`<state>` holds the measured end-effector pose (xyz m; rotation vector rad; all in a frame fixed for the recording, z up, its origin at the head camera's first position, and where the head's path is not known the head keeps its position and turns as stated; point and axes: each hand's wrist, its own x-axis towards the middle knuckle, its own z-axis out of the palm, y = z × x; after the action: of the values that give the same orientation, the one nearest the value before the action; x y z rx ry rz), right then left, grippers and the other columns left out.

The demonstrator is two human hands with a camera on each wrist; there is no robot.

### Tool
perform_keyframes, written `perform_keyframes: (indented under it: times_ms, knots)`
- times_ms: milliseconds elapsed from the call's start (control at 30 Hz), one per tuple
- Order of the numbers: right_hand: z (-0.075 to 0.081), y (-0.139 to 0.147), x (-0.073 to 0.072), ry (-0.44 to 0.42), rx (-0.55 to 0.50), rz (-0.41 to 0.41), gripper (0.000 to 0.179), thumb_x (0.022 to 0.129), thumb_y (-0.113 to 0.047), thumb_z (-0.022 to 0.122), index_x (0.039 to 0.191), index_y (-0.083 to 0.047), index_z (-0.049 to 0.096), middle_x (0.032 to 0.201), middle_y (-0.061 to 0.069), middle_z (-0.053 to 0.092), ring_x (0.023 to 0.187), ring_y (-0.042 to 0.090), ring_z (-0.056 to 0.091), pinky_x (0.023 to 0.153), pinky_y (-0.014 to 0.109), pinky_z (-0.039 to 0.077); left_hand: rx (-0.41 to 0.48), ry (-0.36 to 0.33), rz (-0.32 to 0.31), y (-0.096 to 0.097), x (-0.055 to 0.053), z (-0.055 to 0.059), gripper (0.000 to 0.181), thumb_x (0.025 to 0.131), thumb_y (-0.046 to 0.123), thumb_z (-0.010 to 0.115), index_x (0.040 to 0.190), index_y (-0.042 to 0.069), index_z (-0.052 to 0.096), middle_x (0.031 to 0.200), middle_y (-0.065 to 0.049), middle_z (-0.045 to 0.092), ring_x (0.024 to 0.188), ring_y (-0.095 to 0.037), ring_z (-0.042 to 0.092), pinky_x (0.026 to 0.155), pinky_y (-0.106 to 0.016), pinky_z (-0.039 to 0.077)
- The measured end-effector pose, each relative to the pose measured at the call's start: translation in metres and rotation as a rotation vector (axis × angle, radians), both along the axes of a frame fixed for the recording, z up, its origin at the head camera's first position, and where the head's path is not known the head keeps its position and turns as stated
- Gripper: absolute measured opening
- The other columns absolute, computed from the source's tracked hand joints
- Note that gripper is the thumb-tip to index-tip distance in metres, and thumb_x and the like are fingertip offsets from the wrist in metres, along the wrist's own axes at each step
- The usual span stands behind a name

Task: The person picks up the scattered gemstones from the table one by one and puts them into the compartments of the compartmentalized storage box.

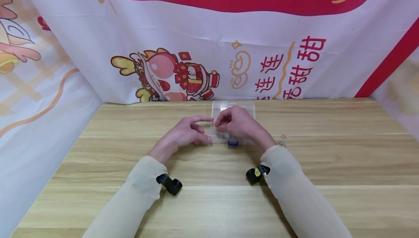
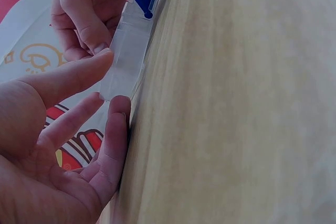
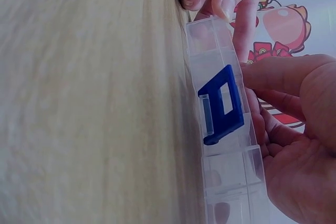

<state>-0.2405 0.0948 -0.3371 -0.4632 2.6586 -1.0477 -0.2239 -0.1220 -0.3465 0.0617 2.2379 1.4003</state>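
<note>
A clear plastic compartment box (image 1: 216,138) with a blue latch (image 1: 232,143) stands at the back of the table, its transparent lid raised behind. My left hand (image 1: 188,132) is at the box's left end, fingers and thumb mostly extended. In the left wrist view, the left thumb (image 2: 97,69) and fingertips meet the end of the box. Over the left compartments is my right hand (image 1: 237,121), its fingers bent and fingertips down inside. Anything between those fingertips is hidden. In the right wrist view, small dark shapes show through the compartments nearest the camera.
Small pale pieces (image 1: 284,136) lie on the wooden table (image 1: 209,209), right of the box beside the right forearm. A printed cloth (image 1: 203,23) hangs directly behind the table's back edge, and more cloth hangs at the left side.
</note>
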Motion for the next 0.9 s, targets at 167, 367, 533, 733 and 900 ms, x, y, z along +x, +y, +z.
perform_keyframes:
  times_ms: [167,367,533,733,900]
  knots:
    - [-0.001,0.001,-0.001,0.001,0.000,-0.001,0.004,0.095,-0.014,0.079,0.097,-0.017,0.080,0.096,0.000,0.074,0.091,0.019,0.064,0.087,0.035,0.054,0.004,-0.003,-0.001,0.000,0.000,0.000,0.064,0.090,0.018,0.086,0.147,0.035,0.063,0.122,-0.010,0.056,0.097,-0.023,0.063,0.080,-0.028,0.059]
    - [0.000,0.001,-0.001,0.008,0.000,0.013,0.006,0.095,-0.014,0.079,0.100,-0.017,0.080,0.097,0.001,0.074,0.091,0.019,0.065,0.087,0.034,0.054,0.004,0.000,0.000,0.001,-0.001,-0.001,0.064,0.090,0.017,0.086,0.146,0.034,0.063,0.120,-0.010,0.056,0.094,-0.022,0.064,0.079,-0.028,0.059]
    - [0.004,0.004,0.002,0.025,0.023,0.047,0.009,0.096,-0.014,0.078,0.105,-0.016,0.081,0.101,0.001,0.075,0.095,0.018,0.067,0.090,0.035,0.056,0.003,-0.002,0.000,0.002,0.000,0.000,0.063,0.090,0.017,0.086,0.146,0.035,0.063,0.119,-0.010,0.056,0.093,-0.022,0.063,0.079,-0.028,0.059]
    - [0.009,0.006,0.004,0.035,0.039,0.064,0.014,0.098,-0.014,0.077,0.111,-0.015,0.080,0.105,0.001,0.075,0.098,0.019,0.066,0.094,0.037,0.057,-0.004,0.002,0.002,0.001,-0.001,0.000,0.063,0.090,0.018,0.086,0.146,0.035,0.064,0.119,-0.009,0.057,0.095,-0.023,0.064,0.079,-0.028,0.059]
    - [0.009,0.010,0.005,0.057,0.020,0.058,0.016,0.098,-0.015,0.077,0.113,-0.017,0.080,0.106,-0.001,0.075,0.100,0.019,0.067,0.095,0.038,0.056,-0.008,0.000,0.003,0.001,-0.002,-0.001,0.062,0.090,0.019,0.086,0.146,0.035,0.063,0.121,-0.010,0.056,0.096,-0.023,0.064,0.079,-0.028,0.059]
